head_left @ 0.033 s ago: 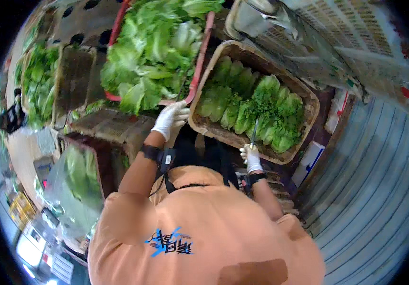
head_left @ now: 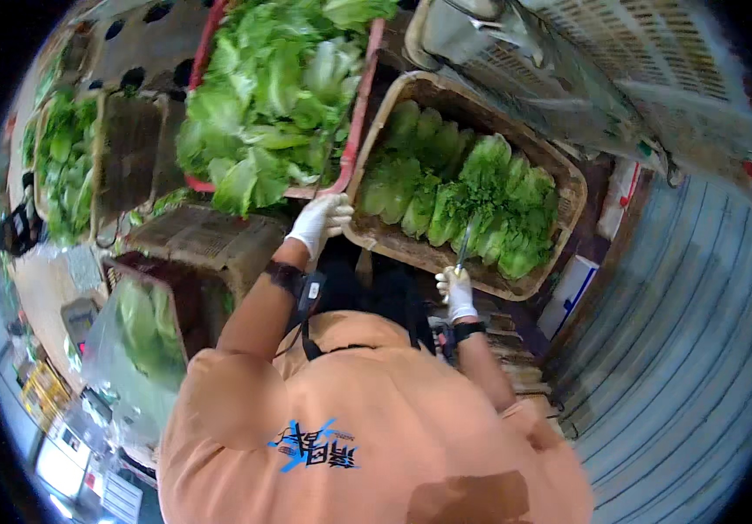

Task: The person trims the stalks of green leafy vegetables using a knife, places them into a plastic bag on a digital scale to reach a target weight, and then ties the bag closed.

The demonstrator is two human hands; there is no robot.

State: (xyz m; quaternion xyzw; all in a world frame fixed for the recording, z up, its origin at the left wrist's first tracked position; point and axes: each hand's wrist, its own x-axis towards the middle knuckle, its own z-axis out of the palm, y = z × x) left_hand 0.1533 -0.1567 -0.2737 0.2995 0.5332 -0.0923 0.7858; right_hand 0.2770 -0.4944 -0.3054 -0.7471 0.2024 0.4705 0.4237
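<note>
My right hand (head_left: 456, 293), in a white glove, is closed round the handle of a thin knife (head_left: 464, 247). Its blade reaches over the near rim of a worn beige crate (head_left: 398, 240) and points at the lettuce. Rows of green lettuce heads (head_left: 446, 214) lie packed in that crate. My left hand (head_left: 319, 224), also gloved, is closed with fingers curled at the near right corner of a red crate (head_left: 351, 157). Loose lettuce leaves (head_left: 262, 113) heap up in the red crate. A thin dark line runs up from this hand across the leaves; whether the hand holds it I cannot tell.
Stacked, perforated crates (head_left: 620, 79) stand at the far right. To my left are a dark red crate (head_left: 192, 306), a clear plastic bag with lettuce (head_left: 144, 336) and another crate of greens (head_left: 68, 166). Ribbed grey flooring (head_left: 673, 306) spreads on the right.
The crates have shifted slightly left in the view. My left hand has moved a little right against the red crate; my right hand with the knife has come slightly nearer.
</note>
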